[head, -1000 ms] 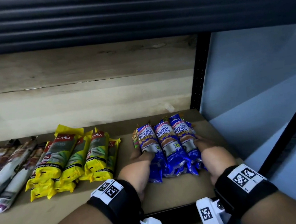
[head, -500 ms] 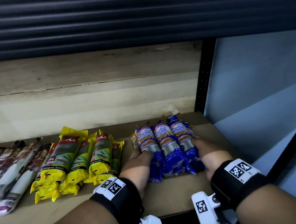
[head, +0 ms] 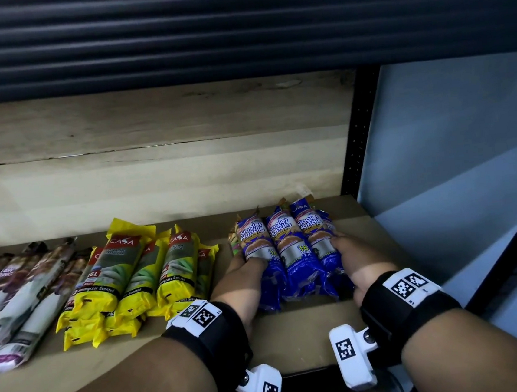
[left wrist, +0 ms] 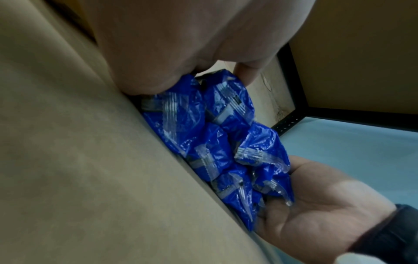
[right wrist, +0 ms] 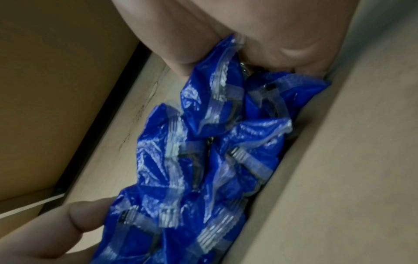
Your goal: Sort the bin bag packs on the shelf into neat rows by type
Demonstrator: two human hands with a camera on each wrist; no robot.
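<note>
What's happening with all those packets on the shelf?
A person is tidying garbage bag packs by type. The left hand and right hand squeeze the blue Singlet Handle packs together from either side, near the shelf's right end. The yellow Casa packs and the purple-and-white packs lie grouped to the left.

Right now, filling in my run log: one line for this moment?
left hand: presses blue packs | right hand: presses them opposite | yellow packs: apart, left | shelf
</note>
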